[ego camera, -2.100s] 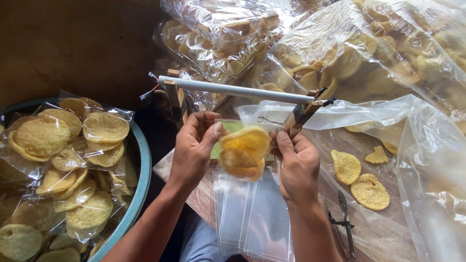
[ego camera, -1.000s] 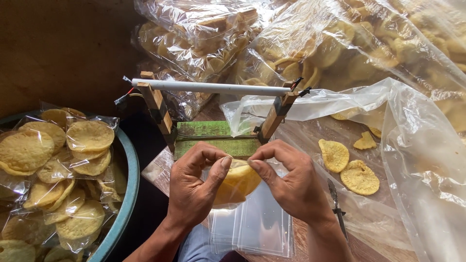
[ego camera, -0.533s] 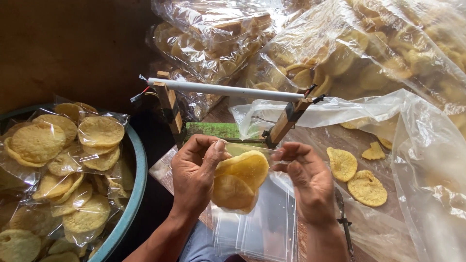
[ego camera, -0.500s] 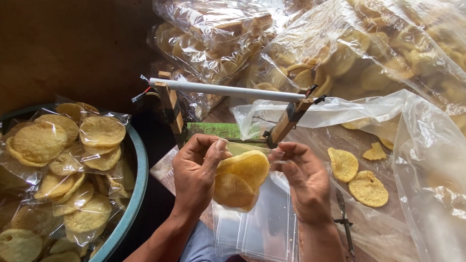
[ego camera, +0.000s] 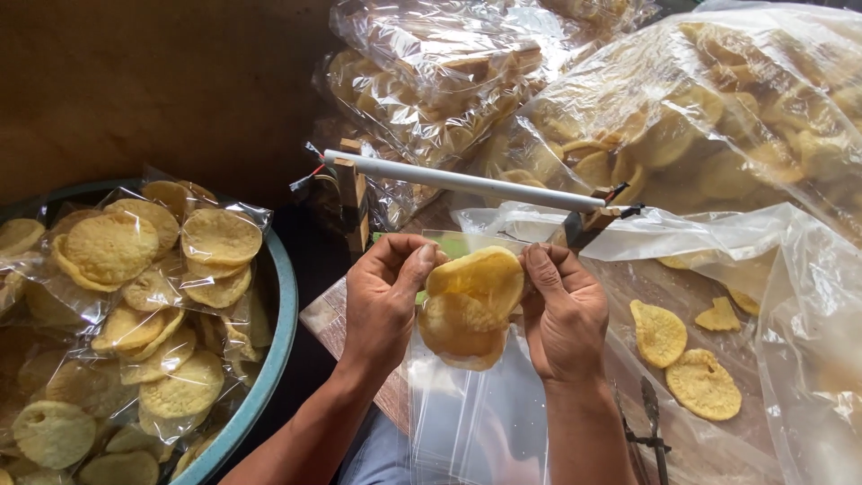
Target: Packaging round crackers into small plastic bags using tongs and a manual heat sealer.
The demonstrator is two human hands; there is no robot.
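Note:
My left hand (ego camera: 384,301) and my right hand (ego camera: 563,310) both grip a small clear plastic bag (ego camera: 476,305) with a few round yellow crackers inside. Each hand pinches one side of the bag near its top, thumbs toward the middle. The bag is held just in front of a white sealing bar (ego camera: 462,180) mounted on wooden posts. Under my hands lies a stack of flat empty clear bags (ego camera: 476,422).
A blue-rimmed tub (ego camera: 269,359) at the left holds several sealed bags of crackers (ego camera: 171,287). Large clear sacks of crackers (ego camera: 718,117) fill the back and right. Loose crackers (ego camera: 682,359) lie on plastic sheeting at the right, with a dark metal tool (ego camera: 648,431) beside them.
Both hands have kept hold of the cracker bag throughout; it has been lowered, then raised again a little toward the sealing bar. The view shifted slightly.

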